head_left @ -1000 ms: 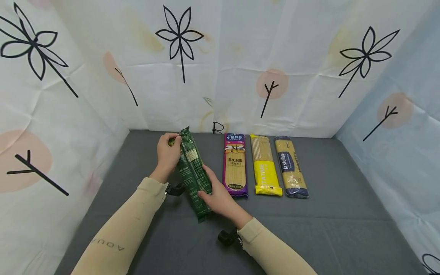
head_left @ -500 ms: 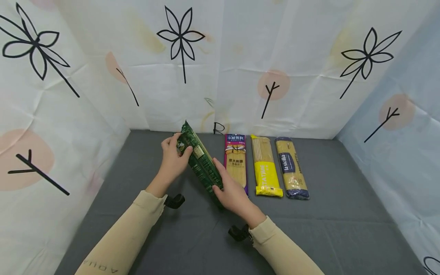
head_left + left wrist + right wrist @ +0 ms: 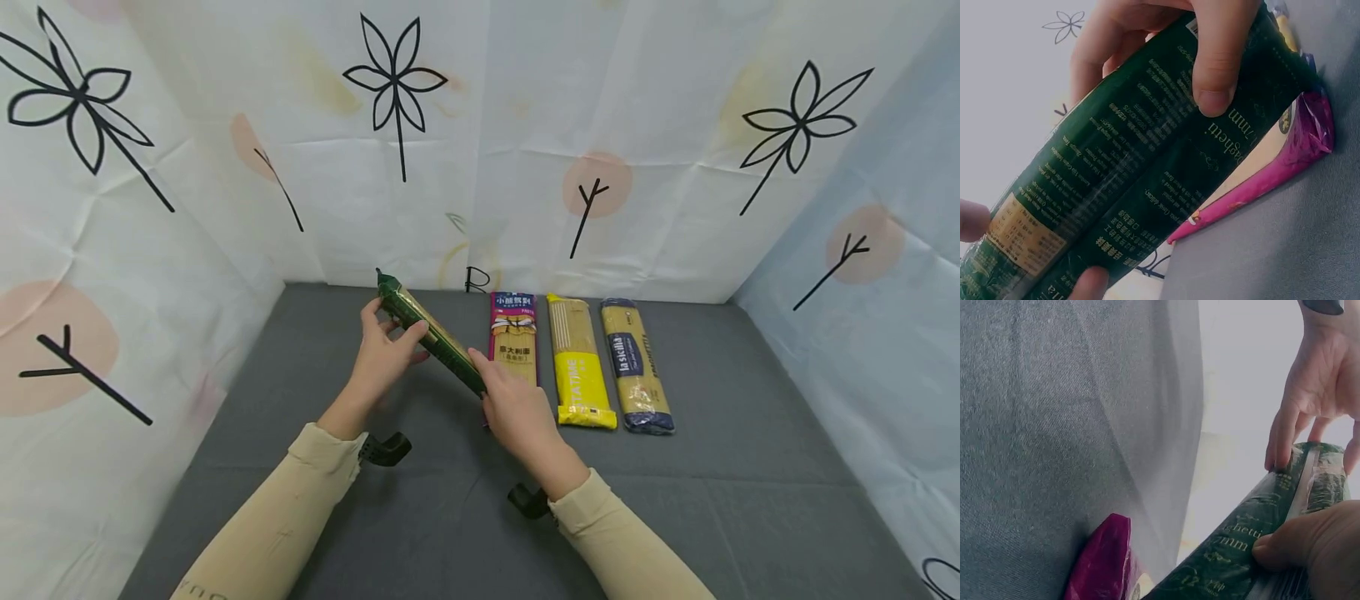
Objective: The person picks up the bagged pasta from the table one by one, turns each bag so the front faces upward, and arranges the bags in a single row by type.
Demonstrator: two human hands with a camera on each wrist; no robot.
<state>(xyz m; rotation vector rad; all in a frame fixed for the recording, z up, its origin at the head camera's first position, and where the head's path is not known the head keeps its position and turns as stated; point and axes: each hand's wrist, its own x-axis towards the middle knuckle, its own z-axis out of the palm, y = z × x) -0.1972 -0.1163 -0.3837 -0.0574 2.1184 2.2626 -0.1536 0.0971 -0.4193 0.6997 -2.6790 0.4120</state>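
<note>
A long green packet of spaghetti (image 3: 435, 337) is held aslant over the table, seen nearly edge-on in the head view. My left hand (image 3: 377, 362) grips it near its far left end, thumb on one side and fingers on the other. Near the opposite end my right hand (image 3: 521, 408) holds it, hiding that end from the head camera. The left wrist view shows the packet's printed face (image 3: 1116, 169) with the right thumb (image 3: 1217, 69) laid across it. In the right wrist view, the left hand (image 3: 1325, 394) clasps the packet's end.
On the grey cloth-covered table (image 3: 735, 517) lie three more pasta packets in a row: a purple-and-pink one (image 3: 514, 337) partly behind the right hand, a yellow one (image 3: 583, 371), and a dark-blue-banded one (image 3: 636, 367). Patterned white cloth (image 3: 510, 200) walls the back and sides.
Both hands have turned the green packet from its flat printed face to a narrow edge and tilted it further. The right hand has moved right and up, now overlapping the purple packet.
</note>
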